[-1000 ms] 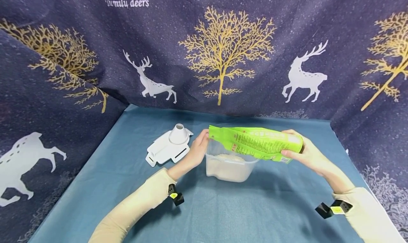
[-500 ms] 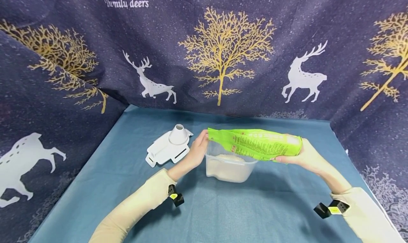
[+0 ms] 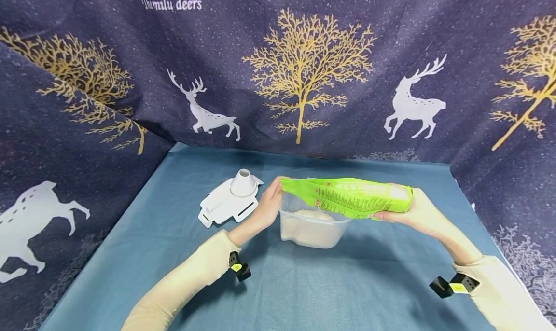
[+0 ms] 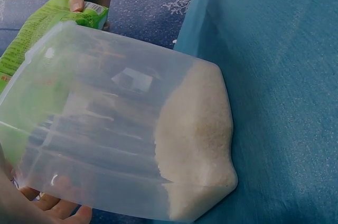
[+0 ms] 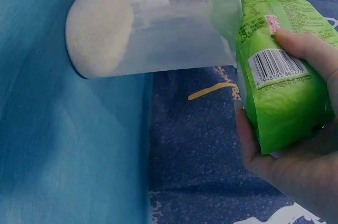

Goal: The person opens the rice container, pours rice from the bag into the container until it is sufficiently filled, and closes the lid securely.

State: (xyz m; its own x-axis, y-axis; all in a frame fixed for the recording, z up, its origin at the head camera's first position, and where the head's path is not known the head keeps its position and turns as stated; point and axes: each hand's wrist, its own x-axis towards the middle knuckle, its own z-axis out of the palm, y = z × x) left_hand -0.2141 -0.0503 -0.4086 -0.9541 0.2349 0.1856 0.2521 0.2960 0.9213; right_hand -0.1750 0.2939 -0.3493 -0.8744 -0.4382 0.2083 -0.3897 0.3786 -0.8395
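A clear plastic container [image 3: 310,232] stands on the blue cloth, with white rice-like grains [image 4: 195,134] heaped in its bottom. My left hand [image 3: 270,203] grips the container at its upper left side; its fingers curl behind the wall in the left wrist view. Above the container lies a bright green bag [image 3: 352,196], nearly level, its narrow end over the opening near my left hand. With my right hand [image 3: 417,215] I hold the bag's thick bottom end, the thumb beside the barcode in the right wrist view. The bag's mouth is hard to make out.
Left of the container lies a white lid [image 3: 226,203] with a cone-shaped spout [image 3: 243,182] on it. Blue cloth [image 3: 304,287] covers the table. A dark curtain [image 3: 339,128] with deer and trees hangs along the back and sides.
The bag's narrow end has dipped slightly and shifted a little left. My right hand's grip has moved, its thumb now lower under the bag. My left hand and the container have stayed put.
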